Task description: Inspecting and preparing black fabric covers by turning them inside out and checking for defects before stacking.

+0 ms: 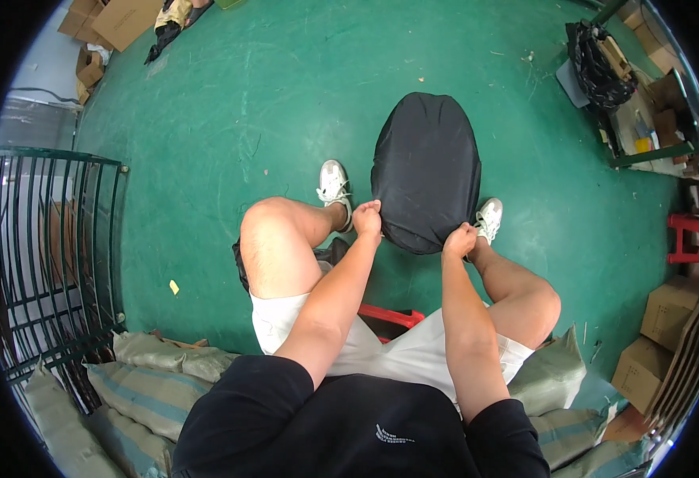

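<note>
Your left hand (368,217) and right hand (460,239) each pinch the rounded black fabric cover's (427,171) near edge, holding it taut over the green floor (230,103).

Green painted floor (286,95), pretty scuffed. A black oval cushion (427,171) sits mid-frame, white sneakers (334,185) beside it. Cardboard boxes (119,20) upper left, more boxes (668,311) lower right, woven sacks (142,382) along the bottom.

Both hands, left hand (368,217) and right hand (460,239), pinch the near edge of a black fabric cover (427,170) on the green floor (230,103).
</note>
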The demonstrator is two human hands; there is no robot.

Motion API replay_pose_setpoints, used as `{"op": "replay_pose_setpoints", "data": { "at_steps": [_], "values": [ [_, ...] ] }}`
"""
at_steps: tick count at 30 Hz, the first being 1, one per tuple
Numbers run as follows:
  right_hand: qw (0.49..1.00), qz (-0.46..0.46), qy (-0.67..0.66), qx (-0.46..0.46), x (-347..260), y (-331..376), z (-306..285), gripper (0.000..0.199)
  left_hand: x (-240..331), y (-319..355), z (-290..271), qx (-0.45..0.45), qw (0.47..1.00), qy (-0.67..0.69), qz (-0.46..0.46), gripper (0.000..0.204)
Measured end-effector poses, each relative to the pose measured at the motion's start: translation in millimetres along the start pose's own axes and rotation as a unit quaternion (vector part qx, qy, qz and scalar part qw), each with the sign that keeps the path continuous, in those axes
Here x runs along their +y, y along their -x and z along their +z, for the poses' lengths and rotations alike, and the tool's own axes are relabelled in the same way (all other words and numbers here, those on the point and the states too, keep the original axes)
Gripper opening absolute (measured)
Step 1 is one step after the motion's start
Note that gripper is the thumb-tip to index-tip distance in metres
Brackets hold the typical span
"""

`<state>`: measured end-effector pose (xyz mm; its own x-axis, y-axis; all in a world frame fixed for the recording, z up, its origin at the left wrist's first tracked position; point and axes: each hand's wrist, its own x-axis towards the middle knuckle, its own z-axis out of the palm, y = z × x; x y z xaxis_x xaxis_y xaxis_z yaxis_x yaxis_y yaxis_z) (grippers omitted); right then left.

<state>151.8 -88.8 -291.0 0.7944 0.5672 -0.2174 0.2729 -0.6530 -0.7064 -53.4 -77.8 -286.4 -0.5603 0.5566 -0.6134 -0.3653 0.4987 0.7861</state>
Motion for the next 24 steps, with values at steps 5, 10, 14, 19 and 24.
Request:
{"op": "replay_pose_setpoints", "data": {
  "at_steps": [5,10,14,19,24],
  "values": [
    [1.0,-0.014,0.011,-0.011,-7.7,4.6,-2.4,0.037,1.8,1.3,1.7,0.0,0.994,-0.097,0.051,0.025],
    [0.999,-0.023,0.01,-0.038,-12.3,8.1,-5.6,0.04,3.3,12.8,-3.0,-0.062,0.949,-0.274,0.147,0.044],
    [0.999,0.0,-0.01,-0.046,-19.9,12.2,-9.9,0.046,2.7,38.1,-8.9,-0.058,0.909,-0.356,0.207,0.045],
    [0.996,-0.004,0.081,-0.041,-32.2,17.2,-21.3,0.057,5.0,58.3,-19.0,-0.037,0.899,-0.396,0.184,0.04],
    [0.993,0.016,0.094,-0.062,-29.0,16.2,-22.8,0.057,7.0,73.4,-15.2,-0.016,0.908,-0.372,0.191,0.042]
  ]
}}
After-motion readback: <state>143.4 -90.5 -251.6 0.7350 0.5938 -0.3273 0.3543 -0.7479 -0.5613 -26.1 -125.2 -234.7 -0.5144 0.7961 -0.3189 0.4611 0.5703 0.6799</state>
